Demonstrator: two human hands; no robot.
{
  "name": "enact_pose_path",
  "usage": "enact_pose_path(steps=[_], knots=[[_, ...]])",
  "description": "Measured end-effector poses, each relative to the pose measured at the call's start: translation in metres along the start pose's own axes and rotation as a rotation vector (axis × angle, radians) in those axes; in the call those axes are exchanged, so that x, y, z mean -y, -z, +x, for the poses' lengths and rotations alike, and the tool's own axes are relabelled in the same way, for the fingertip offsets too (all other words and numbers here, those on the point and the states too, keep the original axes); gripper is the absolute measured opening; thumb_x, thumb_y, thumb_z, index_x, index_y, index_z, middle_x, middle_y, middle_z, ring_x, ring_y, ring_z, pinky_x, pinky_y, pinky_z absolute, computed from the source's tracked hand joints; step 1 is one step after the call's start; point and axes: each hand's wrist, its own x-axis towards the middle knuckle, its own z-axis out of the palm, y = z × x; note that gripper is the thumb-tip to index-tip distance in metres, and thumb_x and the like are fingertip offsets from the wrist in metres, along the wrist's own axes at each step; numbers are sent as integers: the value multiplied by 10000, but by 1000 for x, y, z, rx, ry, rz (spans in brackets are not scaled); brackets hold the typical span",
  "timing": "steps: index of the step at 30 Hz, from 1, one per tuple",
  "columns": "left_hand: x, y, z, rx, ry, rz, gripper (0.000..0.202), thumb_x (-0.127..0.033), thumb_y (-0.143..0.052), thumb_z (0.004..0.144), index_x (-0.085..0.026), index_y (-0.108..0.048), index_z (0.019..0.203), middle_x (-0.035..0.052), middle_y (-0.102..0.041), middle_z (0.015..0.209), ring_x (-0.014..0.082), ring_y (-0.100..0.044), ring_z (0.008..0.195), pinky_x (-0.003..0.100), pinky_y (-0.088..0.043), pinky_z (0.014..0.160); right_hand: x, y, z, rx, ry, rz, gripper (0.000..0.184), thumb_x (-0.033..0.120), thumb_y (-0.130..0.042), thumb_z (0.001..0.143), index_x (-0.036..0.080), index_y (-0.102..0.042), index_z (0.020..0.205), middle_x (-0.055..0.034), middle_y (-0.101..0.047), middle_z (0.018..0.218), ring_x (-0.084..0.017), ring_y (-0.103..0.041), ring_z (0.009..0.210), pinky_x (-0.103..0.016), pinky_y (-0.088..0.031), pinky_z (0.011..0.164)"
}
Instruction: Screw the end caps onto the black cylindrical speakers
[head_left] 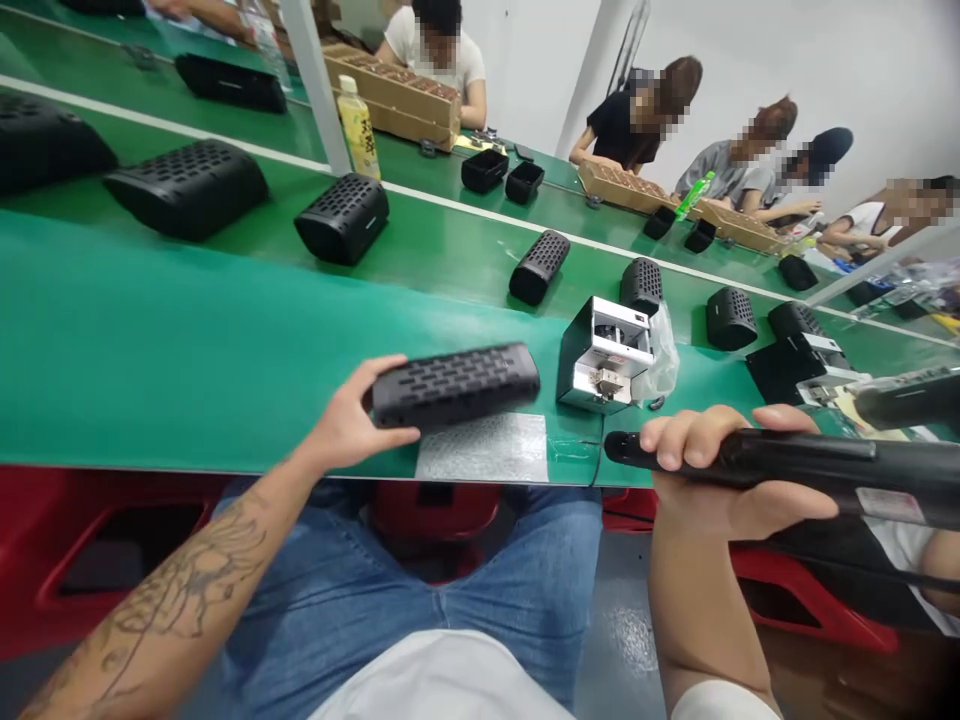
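Note:
My left hand (352, 415) grips one end of a black speaker housing (459, 385) with a slotted grille, thumb below and fingers above. The housing is held over the front of the green bench, above a silvery mat (487, 452). In my right hand (712, 470) is a black electric screwdriver (806, 460) with a long lever and a pale label, its body running off the right edge. Between the hands stands a small black-and-silver screw feeder (607, 355), with a clear plastic bag (664, 360) behind it.
Several black speaker housings, one of them (343, 218) near a grey post (315, 85), sit along the green conveyor (442, 235). A yellow bottle (358, 130) stands by that post. Co-workers sit across the line beside cardboard trays (397, 95). Another feeder (814, 365) is at right.

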Motion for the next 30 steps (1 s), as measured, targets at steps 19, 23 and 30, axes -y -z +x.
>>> enact_pose_path(steps=[19,23,30], knots=[[6,-49,-39,177,-317,-116,1078,-373,-1074,773,-316,-513,1693,170,-631,1608,431,-682,1528,666,-588,1327,-47,-48,-28,102,-291,6,625,795,-990,813,277,-660,928,106,-618,554,-133,-552,386,-298,-552,461],[7,-47,-38,192,-324,-98,1056,-407,-1047,814,-319,-503,1715,169,-632,1624,426,-688,1527,652,-593,1322,-47,-48,-31,187,-294,81,524,668,-1020,844,274,-684,920,106,-615,544,-127,-541,378,-276,-518,449],[8,-45,-39,185,-309,-74,1057,-436,-1041,828,-318,-509,1733,173,-644,1634,430,-708,1510,638,-610,1306,-49,-46,-29,268,-302,82,463,614,-998,876,281,-676,882,106,-612,532,-119,-512,368,-278,-517,461]])
